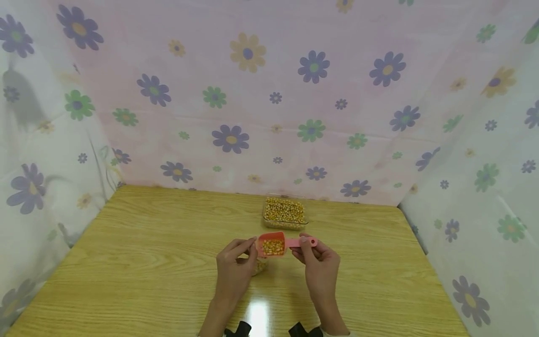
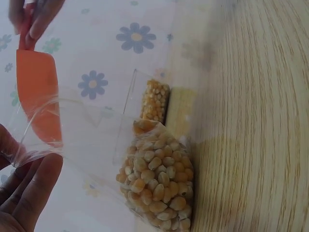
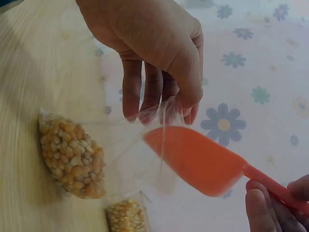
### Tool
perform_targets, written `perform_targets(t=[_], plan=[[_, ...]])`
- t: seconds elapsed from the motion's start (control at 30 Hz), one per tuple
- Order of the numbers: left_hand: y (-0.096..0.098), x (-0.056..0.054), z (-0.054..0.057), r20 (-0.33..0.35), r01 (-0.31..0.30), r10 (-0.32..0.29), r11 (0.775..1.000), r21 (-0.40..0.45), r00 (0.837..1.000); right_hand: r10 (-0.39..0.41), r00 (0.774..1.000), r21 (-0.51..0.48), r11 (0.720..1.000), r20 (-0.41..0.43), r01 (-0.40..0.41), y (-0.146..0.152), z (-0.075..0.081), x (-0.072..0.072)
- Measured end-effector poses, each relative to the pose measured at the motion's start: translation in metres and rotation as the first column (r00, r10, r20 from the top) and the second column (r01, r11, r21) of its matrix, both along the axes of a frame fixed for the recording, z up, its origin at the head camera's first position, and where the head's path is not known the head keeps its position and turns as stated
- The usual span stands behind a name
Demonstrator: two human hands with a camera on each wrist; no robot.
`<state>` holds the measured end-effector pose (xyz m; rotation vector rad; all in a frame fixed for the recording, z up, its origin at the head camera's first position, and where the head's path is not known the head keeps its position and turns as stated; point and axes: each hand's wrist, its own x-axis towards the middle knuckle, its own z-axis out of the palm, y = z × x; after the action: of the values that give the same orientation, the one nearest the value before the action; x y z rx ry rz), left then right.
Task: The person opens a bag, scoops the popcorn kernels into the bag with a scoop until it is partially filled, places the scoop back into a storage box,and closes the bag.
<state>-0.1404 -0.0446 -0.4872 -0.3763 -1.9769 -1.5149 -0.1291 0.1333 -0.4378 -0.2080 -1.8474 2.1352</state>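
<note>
Between thumb and fingers, my left hand (image 1: pixel 237 262) pinches the mouth of a clear plastic bag (image 2: pixel 96 130). Corn kernels (image 2: pixel 159 183) fill the bag's lower part, which rests on the table. My right hand (image 1: pixel 321 262) holds an orange-pink scoop (image 3: pixel 198 162) by its handle (image 1: pixel 301 242). In the head view the scoop carries a load of kernels (image 1: pixel 273 247). Its front end reaches into the bag's mouth, roughly level, as both wrist views show. The head view hides most of the bag behind the left hand and the scoop.
A clear rectangular container (image 1: pixel 285 224) holding many corn kernels stands beyond the hands, near the back of the wooden table (image 1: pixel 168 243). A flower-patterned cloth (image 1: pixel 261 103) hangs behind the table and along both sides.
</note>
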Motion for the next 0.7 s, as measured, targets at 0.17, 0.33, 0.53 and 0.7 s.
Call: perform_targets(t=[0.17,0.33,0.53,0.7], plan=[[0.000,0.000,-0.001,0.004,-0.008,0.008,1.000,-0.004,1.000,0.037,0.992,0.163,0.986,-0.123,-0.017,-0.005,0.008,0.006],[-0.001,-0.001,0.000,-0.018,-0.011,0.011,1.000,-0.012,1.000,0.049,0.989,0.235,0.972,-0.142,-0.014,-0.007,0.012,0.008],[0.000,-0.001,0.001,-0.026,-0.012,0.011,1.000,-0.010,1.000,0.062,0.990,0.238,0.971,-0.125,-0.031,-0.007,0.014,0.008],[-0.001,-0.002,0.001,-0.031,-0.018,0.018,1.000,0.001,0.999,0.097,0.988,0.238,0.969,-0.120,-0.066,-0.005,0.015,0.009]])
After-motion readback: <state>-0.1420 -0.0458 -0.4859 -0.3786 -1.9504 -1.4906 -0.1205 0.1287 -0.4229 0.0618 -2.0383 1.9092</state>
